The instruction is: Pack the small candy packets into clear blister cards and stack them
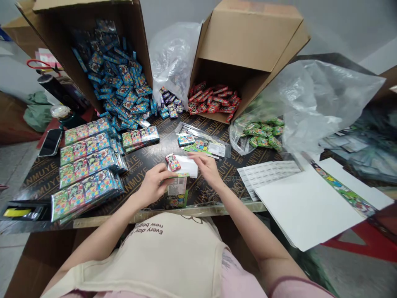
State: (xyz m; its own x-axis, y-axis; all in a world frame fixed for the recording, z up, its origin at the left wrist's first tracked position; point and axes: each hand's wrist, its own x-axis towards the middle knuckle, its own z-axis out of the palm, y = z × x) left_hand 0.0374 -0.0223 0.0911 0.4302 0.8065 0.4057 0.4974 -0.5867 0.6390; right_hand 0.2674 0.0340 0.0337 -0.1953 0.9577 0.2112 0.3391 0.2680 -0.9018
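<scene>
Pinching printed packaging (181,193) near the table (201,212) edge, the left hand (154,182) supports it below a red packet (173,162); the right hand's (209,167) grip beside the white flap (189,166) is indeterminate. Four-packet sets (88,165) lie stacked; loose blue packets (124,89) remain ungrouped.

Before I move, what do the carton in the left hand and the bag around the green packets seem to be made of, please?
Carton: probably thin printed card, perhaps glossy outside, judging by its plain white flap. Bag: thin, shiny plastic film, wrinkled, with green packets showing through.
</scene>
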